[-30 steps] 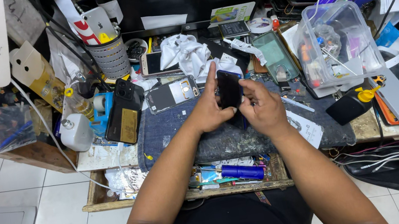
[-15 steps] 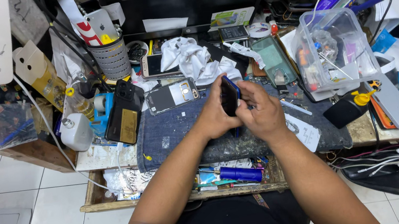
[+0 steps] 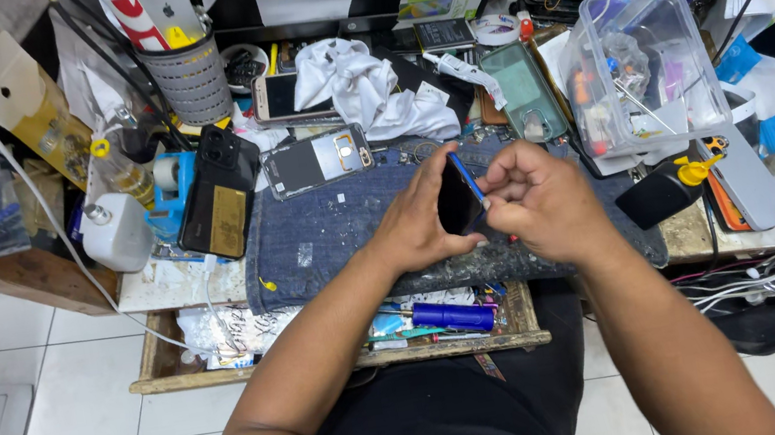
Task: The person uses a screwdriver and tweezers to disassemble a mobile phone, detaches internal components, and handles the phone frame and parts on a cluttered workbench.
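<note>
A dark smartphone (image 3: 458,199) with a blue edge is held tilted on its side above a blue denim work mat (image 3: 330,236). My left hand (image 3: 417,223) grips it from the left, fingers curled around its edge. My right hand (image 3: 538,198) closes on its right side, thumb and fingers pinching near the top edge. Both forearms come up from the bottom of the view.
A phone back frame (image 3: 317,160), a black phone with a gold battery (image 3: 218,193), a white cloth (image 3: 358,80), a green phone case (image 3: 526,93), a clear plastic box (image 3: 650,70) and a mesh cup (image 3: 189,77) crowd the bench. An open drawer (image 3: 345,345) holds tools.
The phone has turned from facing me flat to standing on edge, and both hands have shifted slightly right and nearer to me on the mat.
</note>
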